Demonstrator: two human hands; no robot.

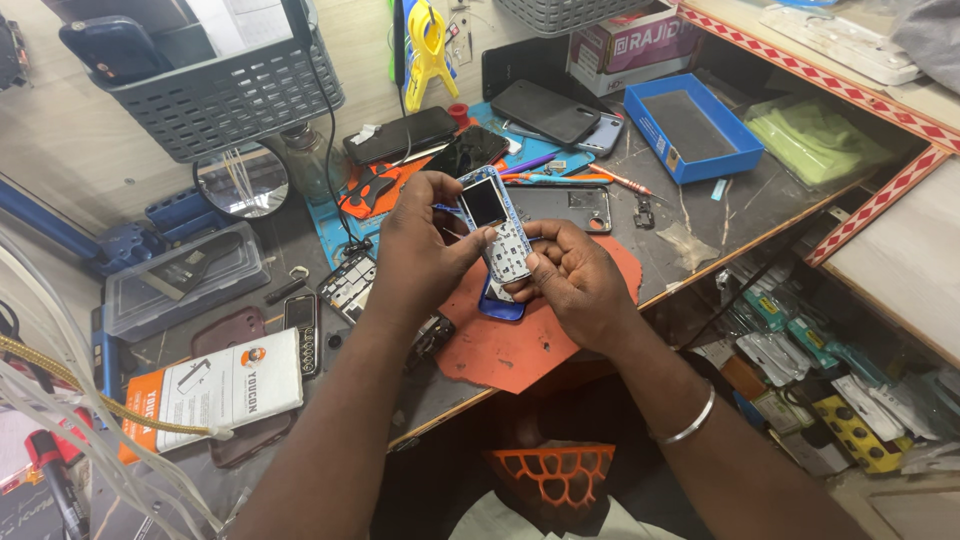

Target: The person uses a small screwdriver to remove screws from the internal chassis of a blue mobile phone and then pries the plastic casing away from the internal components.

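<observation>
Both hands, left hand (425,250) and right hand (575,280), clamped on small keypad phone (497,225), held above orange mat (520,345); blue tray (740,160) well right of mat.

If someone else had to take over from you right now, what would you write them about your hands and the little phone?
Left hand: holds the top of the small keypad phone, fingers round its upper edge by the screen.
Right hand: grips the phone's lower end, thumb on the keypad.
Phone: held above the orange mat, face up, its front frame already loose or bare. A blue shell lies on the mat just under it.
Around: other phones, a blue tray and small tools on the bench.
Done: phone looks partly opened.
Left: cannot tell from this view whether it is coming apart or going together.
</observation>
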